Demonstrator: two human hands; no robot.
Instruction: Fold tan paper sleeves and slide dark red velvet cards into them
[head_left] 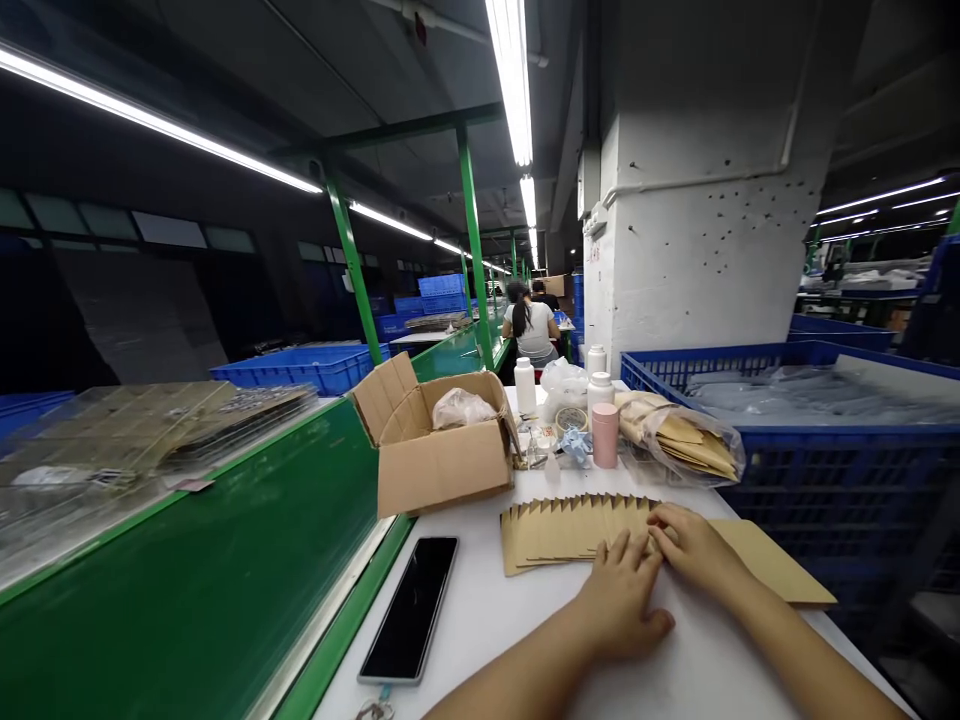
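Observation:
A row of overlapping brown paper envelopes (pixel 555 532) lies fanned out on the white table, their pointed flaps along the far edge. My left hand (pixel 622 595) rests palm down at the near right part of the row, its fingers spread on the paper and the thumb out to the side. Beside it, my right hand (pixel 694 548) has bent fingers closed on an envelope at the row's right end; the fingertips partly cover the paper. More brown envelopes (pixel 776 562) lie in a pile to the right, partly behind my right forearm.
A black-screened phone (pixel 411 610) lies at left, beside a green conveyor (pixel 225 570). Behind the envelopes stand an open cardboard box (pixel 442 475), a pink container (pixel 604 436), white bottles (pixel 525 388) and bagged envelopes (pixel 690 445). A blue crate (pixel 840 470) borders the right; a seated person (pixel 532 325) is farther off.

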